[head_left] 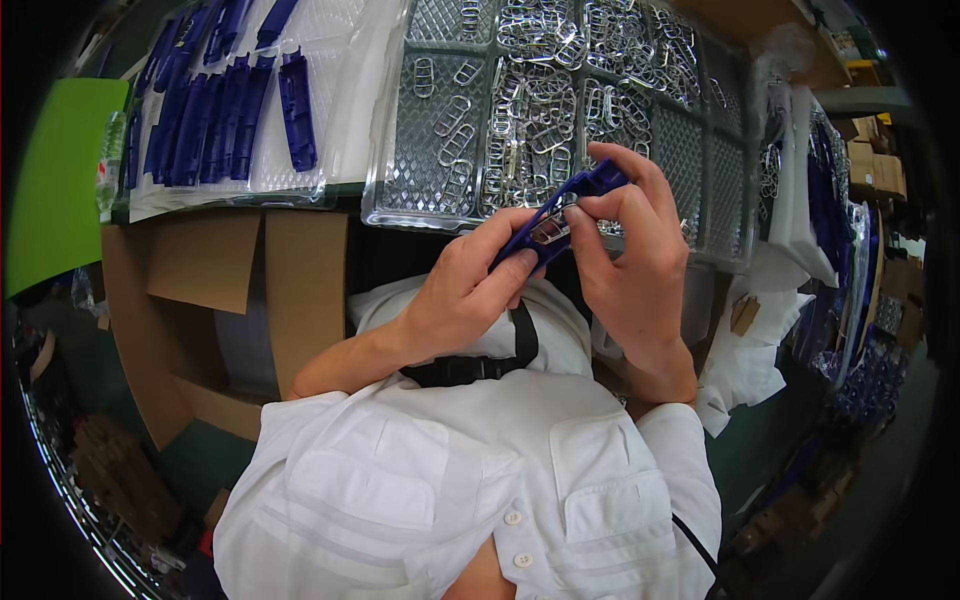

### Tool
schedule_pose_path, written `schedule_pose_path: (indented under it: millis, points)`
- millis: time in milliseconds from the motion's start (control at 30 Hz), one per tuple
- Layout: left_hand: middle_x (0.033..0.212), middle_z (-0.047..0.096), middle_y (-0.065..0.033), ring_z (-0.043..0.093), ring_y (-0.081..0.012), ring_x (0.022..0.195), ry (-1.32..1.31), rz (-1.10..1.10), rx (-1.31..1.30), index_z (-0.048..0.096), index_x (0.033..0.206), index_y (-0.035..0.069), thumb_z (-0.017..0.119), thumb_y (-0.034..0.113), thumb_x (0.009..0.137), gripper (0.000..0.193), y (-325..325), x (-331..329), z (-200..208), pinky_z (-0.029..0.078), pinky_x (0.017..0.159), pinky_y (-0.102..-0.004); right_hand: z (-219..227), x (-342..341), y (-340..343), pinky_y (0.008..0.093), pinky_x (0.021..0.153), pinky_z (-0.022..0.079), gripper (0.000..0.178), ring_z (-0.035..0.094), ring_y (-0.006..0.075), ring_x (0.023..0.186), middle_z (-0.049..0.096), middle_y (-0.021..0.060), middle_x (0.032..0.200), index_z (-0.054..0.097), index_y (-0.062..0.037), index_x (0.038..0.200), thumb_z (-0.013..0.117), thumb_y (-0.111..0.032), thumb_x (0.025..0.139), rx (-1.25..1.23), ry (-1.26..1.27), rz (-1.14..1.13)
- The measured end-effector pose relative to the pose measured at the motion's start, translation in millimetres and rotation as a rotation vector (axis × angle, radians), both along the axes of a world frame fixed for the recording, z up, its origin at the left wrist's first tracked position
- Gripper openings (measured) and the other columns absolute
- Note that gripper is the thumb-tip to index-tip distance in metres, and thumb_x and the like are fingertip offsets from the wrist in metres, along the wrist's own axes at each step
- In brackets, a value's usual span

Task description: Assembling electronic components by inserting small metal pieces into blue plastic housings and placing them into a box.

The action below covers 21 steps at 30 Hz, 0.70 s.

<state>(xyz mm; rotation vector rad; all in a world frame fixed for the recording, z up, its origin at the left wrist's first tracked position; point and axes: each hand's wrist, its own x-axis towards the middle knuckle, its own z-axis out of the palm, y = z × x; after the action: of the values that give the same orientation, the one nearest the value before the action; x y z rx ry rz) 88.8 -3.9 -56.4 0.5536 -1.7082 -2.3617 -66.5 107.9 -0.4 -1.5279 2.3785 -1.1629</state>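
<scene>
Just in front of my body, my left hand (pixel 468 275) is closed round the lower left end of a long, channel-shaped blue plastic piece (pixel 603 177), which is held tilted. A shiny metal wire buckle (pixel 549 231) lies in its hollow. My right hand (pixel 635 235) pinches the upper right end of this buckle between thumb and forefinger, its other fingers bent behind the blue piece. Beyond my hands is a clear compartment tray (pixel 420 150), with many loose metal buckles (pixel 540 110) of the same look heaped in several of its compartments.
More blue plastic pieces (pixel 298 110) lie in rows on a white sheet (pixel 345 100) at the far left. An open cardboard box (pixel 305 300) stands left of my arm. A green board (pixel 55 190) is at the left edge. Bagged blue parts (pixel 825 190) hang at the right.
</scene>
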Motion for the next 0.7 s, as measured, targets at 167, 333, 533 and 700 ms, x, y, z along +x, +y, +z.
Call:
schedule_pose_path:
  millis: [167,333,533,700]
  points:
    - [0.089,0.064,-0.0029,0.057,-0.0079,0.067,0.007,0.011,-0.005,0.057,0.134,0.002,0.054,0.003,0.102,0.032,0.6,2.9,-1.6,0.049,0.06,-0.0262,-2.0,14.7,-9.2,0.0344,0.093,0.057,0.036,0.068,0.0266,0.116,0.065,0.0183,0.133,0.06,0.0015,0.119,0.073,0.007,0.086,-0.138,-0.035,-0.175]
    - [0.088,0.067,-0.0038,0.061,-0.0078,0.071,0.162,0.037,-0.02,0.06,0.128,-0.001,0.055,0.01,0.104,0.026,2.9,5.1,0.2,0.052,0.064,-0.0247,-4.5,11.5,0.1,0.0281,0.09,0.059,0.032,0.068,0.0139,0.107,0.067,0.0123,0.131,0.06,0.0012,0.122,0.069,0.006,0.092,-0.073,-0.671,-0.096]
    - [0.081,0.068,-0.0037,0.066,-0.0093,0.068,0.002,-0.003,0.01,0.066,0.114,-0.002,0.055,0.016,0.107,0.022,0.2,-9.4,-2.5,0.054,0.062,-0.0266,-25.9,14.5,2.1,0.03,0.073,0.062,0.032,0.073,0.0157,0.086,0.069,0.0092,0.106,0.06,-0.0006,0.117,0.075,0.0,0.088,-0.11,-0.536,-0.063]
    - [0.072,0.067,-0.0025,0.065,-0.0075,0.062,0.0,0.082,-0.046,0.07,0.101,-0.002,0.059,0.017,0.106,0.022,4.3,-14.0,-7.1,0.054,0.055,-0.026,-29.4,14.4,-0.9,0.029,0.071,0.059,0.027,0.072,0.0156,0.083,0.068,0.0087,0.102,0.059,-0.0004,0.112,0.073,0.0,0.089,-0.124,-0.575,-0.057]
